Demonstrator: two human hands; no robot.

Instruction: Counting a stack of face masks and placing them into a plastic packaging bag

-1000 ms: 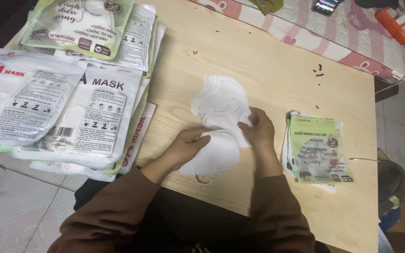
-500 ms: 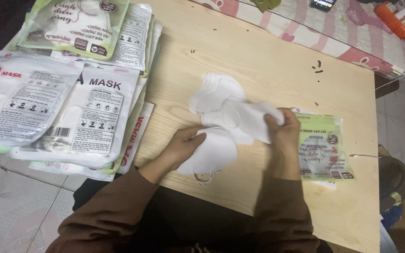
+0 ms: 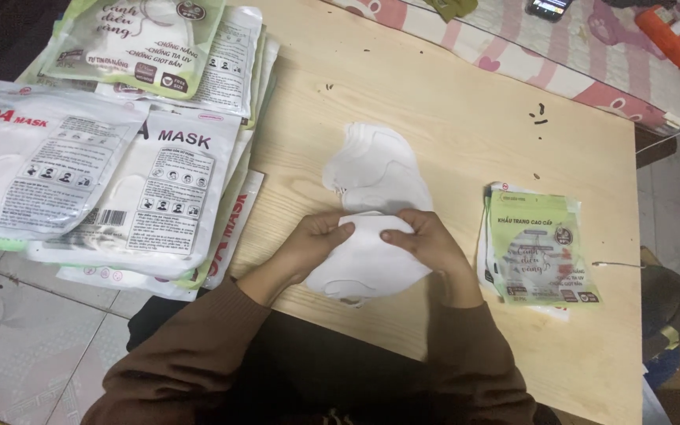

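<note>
I hold a white face mask (image 3: 364, 260) flat on the near middle of the wooden table (image 3: 450, 134), with both hands on its far edge. My left hand (image 3: 315, 240) pinches the left part of that edge between thumb and fingers, and my right hand (image 3: 426, 240) grips the right part, its thumb pointing left across the top of the mask. Both hands are closed on this 1 mask, and their thumbs come close together over its middle.

Just beyond my hands, touching the far side of the mask, lies a stack of white masks (image 3: 373, 165), fanned a little so that several curved edges show.

To the right, near my right wrist, a small pile of flat green-and-clear packets (image 3: 535, 244) sits on the table.

At the left, a larger heap of white mask packages (image 3: 104, 181) overlaps the table's left edge, with green-printed packets (image 3: 135, 35) on top at the far left.

A pink patterned cloth (image 3: 576, 55) runs along the far side.
</note>
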